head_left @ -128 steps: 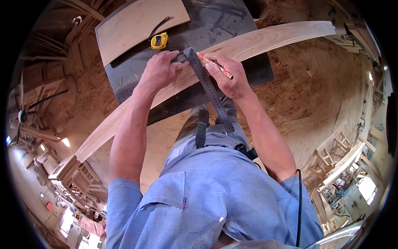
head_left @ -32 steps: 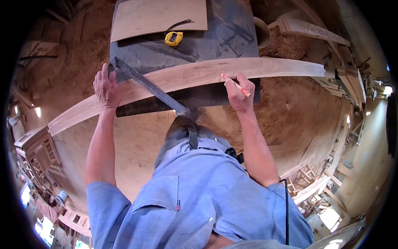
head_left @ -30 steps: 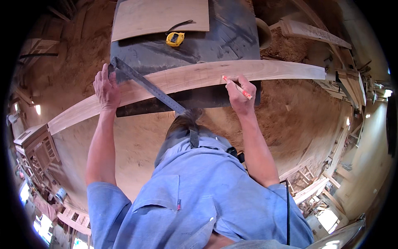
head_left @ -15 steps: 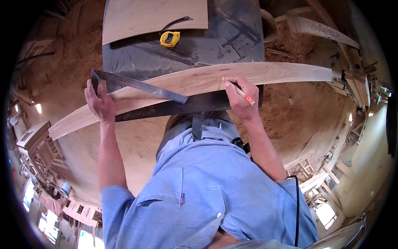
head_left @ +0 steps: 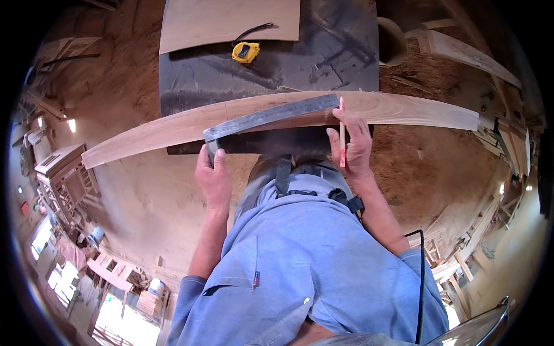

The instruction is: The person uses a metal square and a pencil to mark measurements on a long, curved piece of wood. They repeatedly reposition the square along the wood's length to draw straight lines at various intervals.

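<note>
A long pale wooden board [head_left: 415, 109] lies across the near end of a dark work table [head_left: 202, 75], overhanging it on both sides. My left hand [head_left: 214, 179] grips the short arm of a metal try square [head_left: 271, 115]. The square's long blade slants over the board, up to the right. In my right hand [head_left: 355, 144] is a pencil with red marks [head_left: 342, 138], held between thumb and fingers. The pencil stands nearly upright in the view, its upper end beside the blade's far end. Whether the tip touches the board I cannot tell.
A yellow tape measure [head_left: 246, 52] with a black strap lies farther back on the table, near a flat light panel [head_left: 231, 23]. A wooden cabinet-like frame [head_left: 60, 161] stands at the left. Planks [head_left: 473, 56] and sawdust cover the floor at the right.
My left hand has moved right with the try square and turned it, so its blade now rises to the right. My right hand has lowered slightly, turning the pencil more upright.
</note>
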Demonstrator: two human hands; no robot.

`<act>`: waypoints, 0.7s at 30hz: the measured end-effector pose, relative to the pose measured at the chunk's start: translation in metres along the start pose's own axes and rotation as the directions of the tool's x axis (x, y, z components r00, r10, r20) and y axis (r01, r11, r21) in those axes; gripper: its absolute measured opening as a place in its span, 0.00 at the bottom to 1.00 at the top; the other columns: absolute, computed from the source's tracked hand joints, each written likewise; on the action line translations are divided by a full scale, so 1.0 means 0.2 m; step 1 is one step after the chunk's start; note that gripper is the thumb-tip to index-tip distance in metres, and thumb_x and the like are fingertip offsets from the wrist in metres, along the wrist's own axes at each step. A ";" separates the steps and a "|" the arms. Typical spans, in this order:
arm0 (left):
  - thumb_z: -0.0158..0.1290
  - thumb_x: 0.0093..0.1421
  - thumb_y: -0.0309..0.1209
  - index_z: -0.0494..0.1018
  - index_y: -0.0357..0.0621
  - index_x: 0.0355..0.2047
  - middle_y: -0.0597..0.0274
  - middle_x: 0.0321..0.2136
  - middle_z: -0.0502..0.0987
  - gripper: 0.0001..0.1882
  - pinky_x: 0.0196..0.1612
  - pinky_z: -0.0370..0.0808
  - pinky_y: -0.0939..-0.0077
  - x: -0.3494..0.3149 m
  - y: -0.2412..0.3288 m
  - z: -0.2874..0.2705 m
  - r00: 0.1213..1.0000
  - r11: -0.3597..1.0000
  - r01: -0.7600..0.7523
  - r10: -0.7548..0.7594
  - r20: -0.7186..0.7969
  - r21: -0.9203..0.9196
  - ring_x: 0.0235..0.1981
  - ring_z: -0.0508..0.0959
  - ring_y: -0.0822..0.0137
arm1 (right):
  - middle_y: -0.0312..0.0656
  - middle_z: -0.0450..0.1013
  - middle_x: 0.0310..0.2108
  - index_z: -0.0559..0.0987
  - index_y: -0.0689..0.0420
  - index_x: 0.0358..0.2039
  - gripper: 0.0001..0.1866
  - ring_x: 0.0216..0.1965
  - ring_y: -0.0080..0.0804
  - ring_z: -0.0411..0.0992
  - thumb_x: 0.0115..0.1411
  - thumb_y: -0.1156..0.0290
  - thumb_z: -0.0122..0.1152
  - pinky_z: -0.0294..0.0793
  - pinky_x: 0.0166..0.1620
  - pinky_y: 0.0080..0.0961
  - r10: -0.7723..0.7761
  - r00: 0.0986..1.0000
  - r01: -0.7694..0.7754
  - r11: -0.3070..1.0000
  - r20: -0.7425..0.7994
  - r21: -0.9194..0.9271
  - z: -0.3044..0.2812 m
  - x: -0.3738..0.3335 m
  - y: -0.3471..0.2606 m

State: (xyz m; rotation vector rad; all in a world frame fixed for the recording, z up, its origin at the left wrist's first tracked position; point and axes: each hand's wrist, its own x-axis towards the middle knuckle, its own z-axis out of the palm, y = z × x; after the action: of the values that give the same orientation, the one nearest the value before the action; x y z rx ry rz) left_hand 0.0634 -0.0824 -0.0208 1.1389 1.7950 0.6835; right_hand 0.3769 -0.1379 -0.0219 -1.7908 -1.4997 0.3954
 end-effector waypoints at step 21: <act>0.62 0.65 0.49 0.77 0.36 0.29 0.72 0.24 0.71 0.25 0.28 0.64 0.75 0.17 0.16 -0.03 0.914 0.950 0.310 -0.308 0.264 0.036 0.25 0.65 0.80 | 0.47 0.78 0.39 0.81 0.58 0.43 0.15 0.41 0.47 0.77 0.55 0.84 0.65 0.77 0.47 0.36 0.069 0.997 -0.065 0.989 -0.021 0.134 -0.06 0.04 0.13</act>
State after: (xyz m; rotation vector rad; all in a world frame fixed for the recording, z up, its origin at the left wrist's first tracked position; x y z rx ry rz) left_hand 0.0646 -0.0370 -0.0048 0.8669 1.6867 0.3294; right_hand 0.4064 -0.1351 -0.0305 -1.7378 -1.3656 0.4927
